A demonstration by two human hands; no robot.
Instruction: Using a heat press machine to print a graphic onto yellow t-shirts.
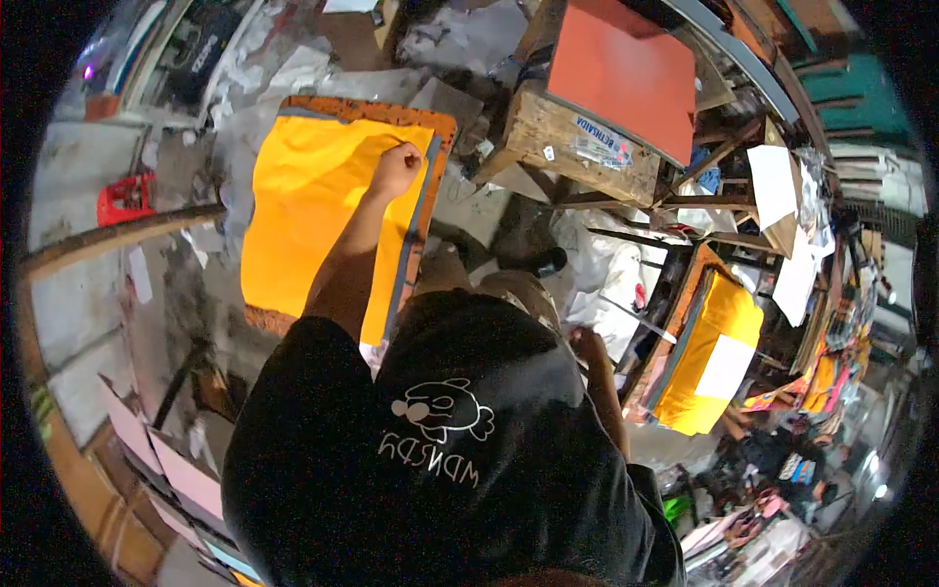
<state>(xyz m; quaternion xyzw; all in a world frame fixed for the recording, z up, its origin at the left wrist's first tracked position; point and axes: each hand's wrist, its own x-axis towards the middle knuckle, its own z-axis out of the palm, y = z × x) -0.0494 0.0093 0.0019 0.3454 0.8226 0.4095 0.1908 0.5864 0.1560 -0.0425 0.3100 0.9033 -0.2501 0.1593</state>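
A yellow cloth [313,215] lies spread over an orange-brown board [442,132] on the left, with a grey strip showing along its right side. Over the cloth's upper right part is my left hand [396,168], fingers curled closed; what they hold, if anything, is hidden. My right hand [587,342] hangs low beside my right hip, small and dark, its fingers not clear. To the right of it, a second yellow cloth [693,333] rests on a similar board, with a white sheet [725,366] on top.
A red-orange panel [626,73] sits on a worn wooden bench [587,137] ahead. White plastic sheeting [616,274] is bunched between the boards. A red plastic item [126,199] stands at the far left, near a wooden beam [127,238]. Pink panels [186,474] are at lower left.
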